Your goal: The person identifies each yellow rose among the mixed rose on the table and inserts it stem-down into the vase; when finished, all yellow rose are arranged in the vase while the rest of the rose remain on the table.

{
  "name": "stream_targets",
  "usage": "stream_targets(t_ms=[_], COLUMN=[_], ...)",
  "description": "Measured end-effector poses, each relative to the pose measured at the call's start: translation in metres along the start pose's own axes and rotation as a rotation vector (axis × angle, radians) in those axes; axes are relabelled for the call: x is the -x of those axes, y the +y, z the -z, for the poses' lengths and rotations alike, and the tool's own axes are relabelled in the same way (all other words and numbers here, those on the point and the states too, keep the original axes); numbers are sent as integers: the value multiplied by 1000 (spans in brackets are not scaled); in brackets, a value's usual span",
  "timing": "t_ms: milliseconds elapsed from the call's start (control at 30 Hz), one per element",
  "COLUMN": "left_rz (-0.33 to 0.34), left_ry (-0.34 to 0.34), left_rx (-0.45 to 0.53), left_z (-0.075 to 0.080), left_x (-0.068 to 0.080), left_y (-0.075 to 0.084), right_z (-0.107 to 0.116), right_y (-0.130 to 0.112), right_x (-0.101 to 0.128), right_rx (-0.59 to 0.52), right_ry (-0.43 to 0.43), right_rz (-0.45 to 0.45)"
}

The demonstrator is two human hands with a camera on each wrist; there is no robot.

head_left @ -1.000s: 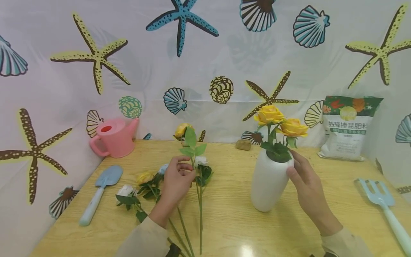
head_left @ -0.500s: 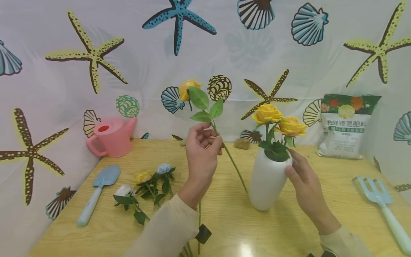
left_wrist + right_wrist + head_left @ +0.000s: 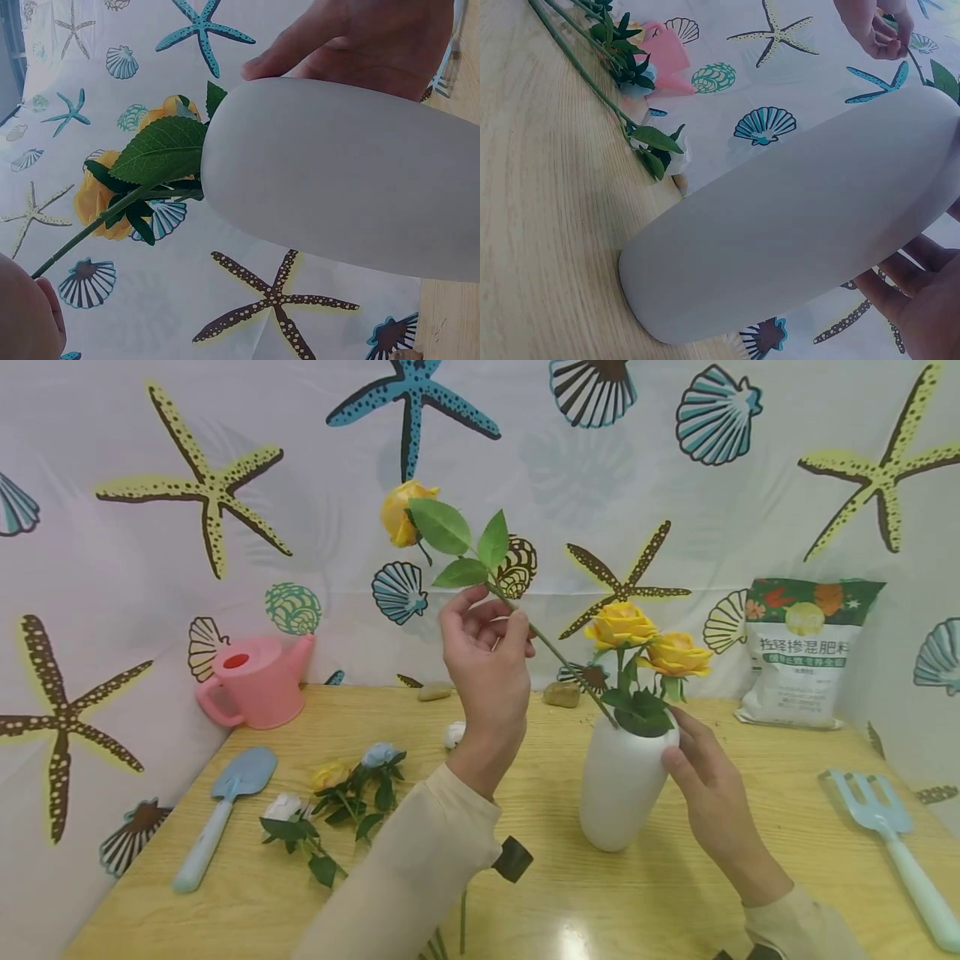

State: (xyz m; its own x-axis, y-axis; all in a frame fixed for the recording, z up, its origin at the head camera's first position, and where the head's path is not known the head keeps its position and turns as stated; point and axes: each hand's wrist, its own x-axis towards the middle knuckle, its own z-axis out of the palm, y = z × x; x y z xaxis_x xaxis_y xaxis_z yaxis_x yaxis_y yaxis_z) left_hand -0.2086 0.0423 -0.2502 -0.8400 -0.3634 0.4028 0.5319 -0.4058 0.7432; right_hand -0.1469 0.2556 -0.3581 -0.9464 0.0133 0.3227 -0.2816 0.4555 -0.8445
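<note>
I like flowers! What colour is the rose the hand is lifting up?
Yellow. The rose in the left hand shows best in the head view.

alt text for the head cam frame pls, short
A left hand pinches a yellow rose stem, its tip at the mouth of a white vase already holding two yellow roses; the right hand steadies the vase on a wooden table.

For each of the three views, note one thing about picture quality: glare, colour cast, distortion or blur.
Head view: a bright glare spot on the table near the bottom edge, and wide-angle bending toward the edges. Left wrist view: dim bluish cast; the white vase looms large and tilted. Right wrist view: same cool cast; the right hand is soft at the corner.
</note>
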Motion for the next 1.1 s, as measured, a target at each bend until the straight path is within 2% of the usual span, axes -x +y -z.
stream_targets(t_ms=[133,333,567,800,967,1100], left_rz=[9,15,106,181,221,231], left_ry=[-11,-91,-209,-324,-377,-401], left_rx=[5,-58,-165,-216,-246,-252], left_z=[-5,-8,-9,-7,-3,3], left_x=[2,9,20,29,27,22], left_y=[-4,-16,-30,-39,-42,-35], right_z=[0,0,0,0,1,1], right_y=[0,0,-1,0,0,1], right_x=[0,0,1,0,0,0], right_rx=[-6,-4,-8,-15,-22,-23], right_ry=[1,0,-1,2,7,2], right_rz=[-3,-3,-1,-9,-3,-7])
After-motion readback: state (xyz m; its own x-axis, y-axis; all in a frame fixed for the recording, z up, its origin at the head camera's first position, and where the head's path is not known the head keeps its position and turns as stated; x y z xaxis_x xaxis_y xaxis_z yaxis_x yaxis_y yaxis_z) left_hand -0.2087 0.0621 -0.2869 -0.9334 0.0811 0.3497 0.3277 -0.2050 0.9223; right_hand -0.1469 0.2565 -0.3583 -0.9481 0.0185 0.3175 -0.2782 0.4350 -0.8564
